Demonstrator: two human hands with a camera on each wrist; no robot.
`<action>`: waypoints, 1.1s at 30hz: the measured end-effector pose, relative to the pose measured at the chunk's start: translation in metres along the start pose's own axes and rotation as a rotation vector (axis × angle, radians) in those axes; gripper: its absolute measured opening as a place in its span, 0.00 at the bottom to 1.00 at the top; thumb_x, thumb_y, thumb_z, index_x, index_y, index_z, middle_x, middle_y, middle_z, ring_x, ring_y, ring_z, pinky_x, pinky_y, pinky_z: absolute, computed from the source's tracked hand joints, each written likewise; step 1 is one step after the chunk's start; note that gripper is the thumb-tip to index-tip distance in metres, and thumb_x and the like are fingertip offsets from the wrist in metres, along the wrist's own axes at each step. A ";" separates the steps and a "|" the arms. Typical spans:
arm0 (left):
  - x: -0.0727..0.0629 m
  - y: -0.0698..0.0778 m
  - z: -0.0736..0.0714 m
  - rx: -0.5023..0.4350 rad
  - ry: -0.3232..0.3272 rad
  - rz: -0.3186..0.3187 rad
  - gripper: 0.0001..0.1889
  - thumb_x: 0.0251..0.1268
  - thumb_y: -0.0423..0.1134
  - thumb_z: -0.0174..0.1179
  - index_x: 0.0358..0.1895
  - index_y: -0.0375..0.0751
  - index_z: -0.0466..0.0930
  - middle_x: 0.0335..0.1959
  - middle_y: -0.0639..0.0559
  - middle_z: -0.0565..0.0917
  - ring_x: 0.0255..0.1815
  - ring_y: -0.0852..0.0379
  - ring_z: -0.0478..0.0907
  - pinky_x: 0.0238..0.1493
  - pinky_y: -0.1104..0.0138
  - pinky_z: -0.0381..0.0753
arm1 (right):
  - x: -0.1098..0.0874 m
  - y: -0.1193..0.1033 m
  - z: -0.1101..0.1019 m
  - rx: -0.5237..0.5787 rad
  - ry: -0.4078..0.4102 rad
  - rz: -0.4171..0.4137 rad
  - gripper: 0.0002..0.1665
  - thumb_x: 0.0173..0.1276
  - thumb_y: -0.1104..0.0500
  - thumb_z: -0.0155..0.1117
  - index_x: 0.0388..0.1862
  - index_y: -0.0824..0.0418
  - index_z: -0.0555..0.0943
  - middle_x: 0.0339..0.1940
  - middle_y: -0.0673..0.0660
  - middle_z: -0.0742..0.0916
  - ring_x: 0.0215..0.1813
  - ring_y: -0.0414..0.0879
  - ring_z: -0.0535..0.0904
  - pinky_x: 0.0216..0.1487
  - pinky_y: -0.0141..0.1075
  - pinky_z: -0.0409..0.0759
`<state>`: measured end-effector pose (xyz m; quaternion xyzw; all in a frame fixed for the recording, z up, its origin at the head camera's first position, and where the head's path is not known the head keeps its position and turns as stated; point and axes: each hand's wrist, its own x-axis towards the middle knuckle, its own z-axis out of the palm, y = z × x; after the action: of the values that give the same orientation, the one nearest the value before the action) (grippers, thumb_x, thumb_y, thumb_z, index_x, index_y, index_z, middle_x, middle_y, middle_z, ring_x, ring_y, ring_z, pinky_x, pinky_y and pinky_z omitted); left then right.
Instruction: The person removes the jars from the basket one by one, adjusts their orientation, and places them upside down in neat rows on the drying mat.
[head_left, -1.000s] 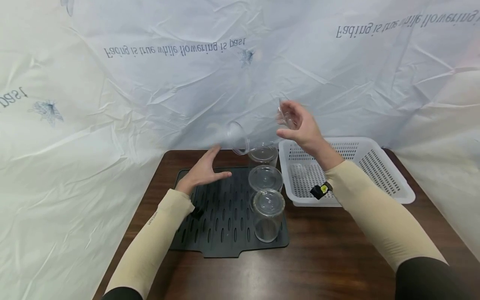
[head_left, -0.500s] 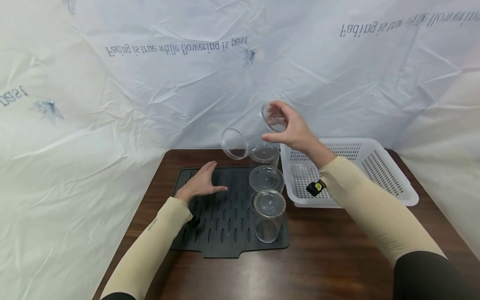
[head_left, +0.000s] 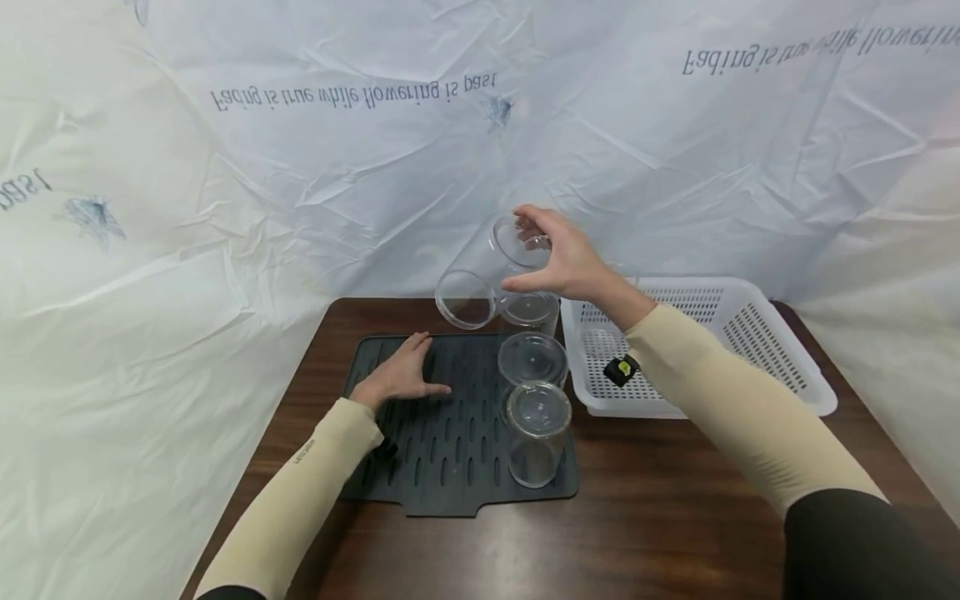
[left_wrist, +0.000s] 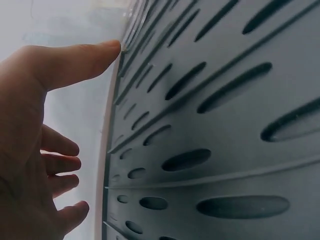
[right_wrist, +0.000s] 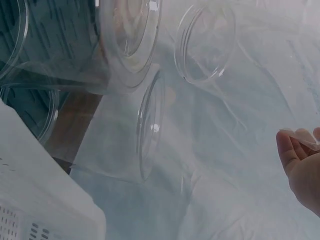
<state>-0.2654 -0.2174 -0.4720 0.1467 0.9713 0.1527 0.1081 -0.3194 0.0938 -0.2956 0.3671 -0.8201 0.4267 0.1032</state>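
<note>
My right hand (head_left: 558,254) grips a clear cup (head_left: 468,262) by one end, above the back of the dark drying mat (head_left: 450,425). The cup is tilted, its other end pointing down and left. Over the mat's left part hovers my left hand (head_left: 397,371), thumb and fingers spread, holding nothing. In the left wrist view this hand (left_wrist: 35,130) is beside the slotted mat. Along the mat's right side stand a front clear cup (head_left: 536,450), a middle clear cup (head_left: 532,358) and a back clear cup (head_left: 529,308).
A white perforated basket (head_left: 813,392) stands right of the mat, with something clear inside (head_left: 600,342). Both rest on a brown wooden table (head_left: 637,508). A pale printed plastic sheet (head_left: 360,167) hangs behind and around the table.
My right hand has moved left with the cup, and the cup's far end has tipped further down. My left hand has dropped lower over the mat.
</note>
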 end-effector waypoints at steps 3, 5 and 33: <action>0.000 -0.004 0.002 0.012 -0.012 -0.014 0.57 0.53 0.66 0.66 0.76 0.32 0.52 0.79 0.37 0.48 0.79 0.40 0.45 0.73 0.44 0.57 | 0.002 -0.001 0.003 -0.016 -0.014 -0.018 0.58 0.40 0.51 0.85 0.70 0.64 0.67 0.54 0.61 0.80 0.56 0.51 0.77 0.59 0.43 0.76; 0.000 -0.006 0.003 0.020 -0.017 -0.019 0.57 0.53 0.66 0.66 0.76 0.32 0.52 0.79 0.36 0.49 0.79 0.39 0.46 0.73 0.44 0.58 | 0.003 -0.002 0.005 -0.023 -0.026 -0.024 0.59 0.40 0.51 0.85 0.70 0.64 0.67 0.55 0.61 0.79 0.56 0.51 0.77 0.59 0.43 0.76; 0.006 -0.009 0.022 0.044 -0.086 -0.102 0.60 0.49 0.71 0.65 0.76 0.33 0.52 0.78 0.37 0.50 0.78 0.41 0.50 0.74 0.48 0.59 | 0.019 0.001 0.036 -0.156 -0.260 0.010 0.63 0.43 0.40 0.81 0.73 0.64 0.63 0.60 0.60 0.76 0.58 0.52 0.75 0.59 0.43 0.76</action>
<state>-0.2677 -0.2179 -0.4964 0.1055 0.9751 0.1193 0.1542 -0.3284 0.0566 -0.3095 0.4059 -0.8590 0.3112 0.0220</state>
